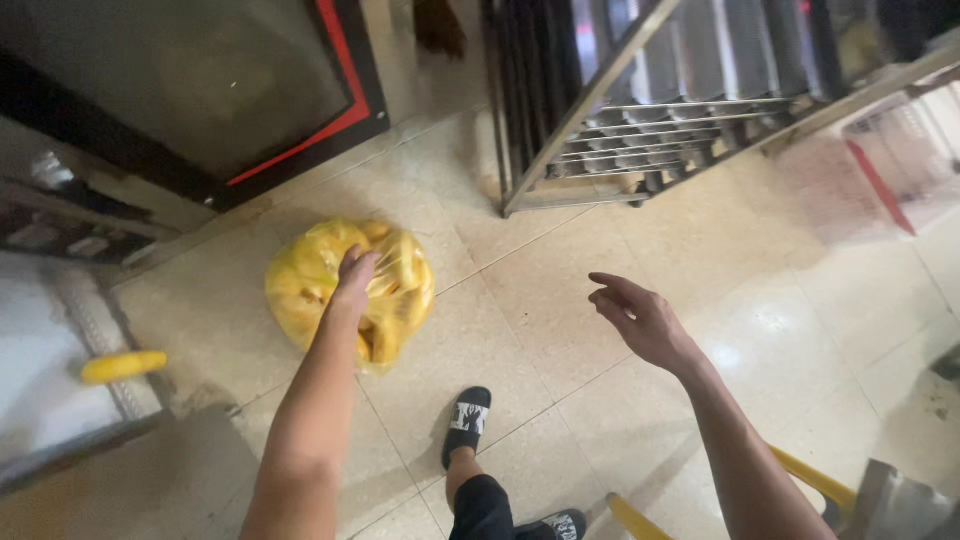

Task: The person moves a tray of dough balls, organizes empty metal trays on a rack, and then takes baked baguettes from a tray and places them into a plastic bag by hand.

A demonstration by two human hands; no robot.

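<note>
Head view: yellow plastic bag (pixel 350 290) gripped at its gathered top, hanging just above the tiled floor (pixel 560 320).

From where I stand, the left hand (pixel 354 280) has its fingers closed around the bag's bunched neck, with yellow pieces bulging through the thin film. The right hand (pixel 640 318) floats well apart, fingers loosely spread, holding nothing. To carry this well I would judge the grip should stay high on the neck, the free hand ready beneath the sagging belly, since the film looks thin. A sandalled foot (pixel 467 425) stands near; a metal rack (pixel 650 130) lies beyond, and a yellow piece (pixel 124 366) lies off to the left.
</note>
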